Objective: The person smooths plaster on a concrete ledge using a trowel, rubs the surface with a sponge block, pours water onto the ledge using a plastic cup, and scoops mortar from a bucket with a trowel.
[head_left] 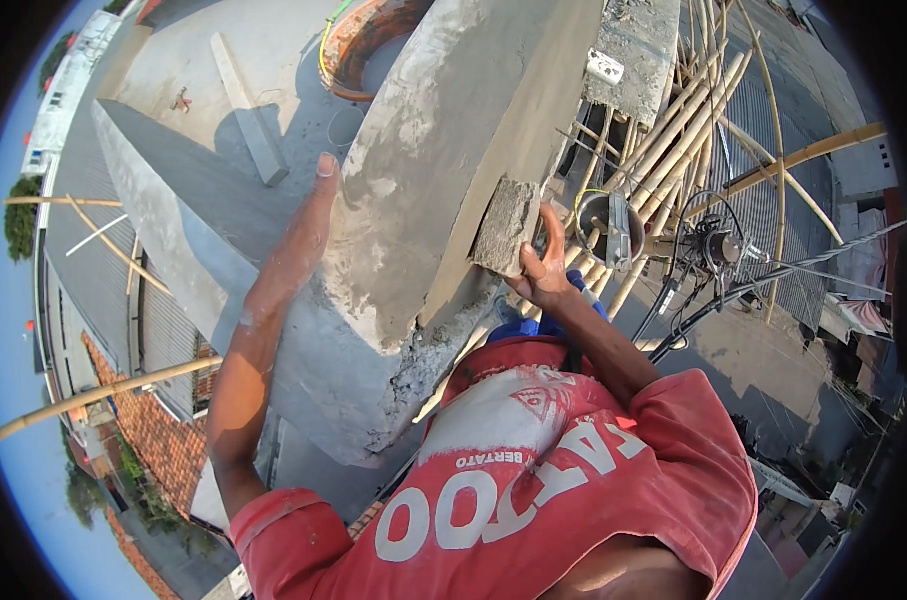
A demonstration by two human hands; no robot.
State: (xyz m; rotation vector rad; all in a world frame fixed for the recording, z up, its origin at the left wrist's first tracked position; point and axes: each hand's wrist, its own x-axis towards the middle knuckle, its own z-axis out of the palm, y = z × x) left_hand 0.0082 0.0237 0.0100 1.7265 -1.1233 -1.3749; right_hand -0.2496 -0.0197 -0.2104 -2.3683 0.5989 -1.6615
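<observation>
A grey plastered wall (384, 230) runs up through the middle, with a rough, broken lower end (414, 370). My left hand (312, 225) rests against the wall's left edge, one digit stretched out along it; its other fingers are mostly hidden. On the right, my right hand (546, 268) is closed around a cement-crusted rectangular block (507, 226), with thumb and fingers at its right edge. That block lies against the wall's right face, where the plaster looks damp and smooth. The block's underside does not show.
Beyond the wall stand an orange-brown tub (346, 60) and a pale plank (249, 110). Several bamboo poles (689, 125) and a bucket (611, 228) are to the right, beside black cables (764, 285). Roofs (159, 430) lie far below.
</observation>
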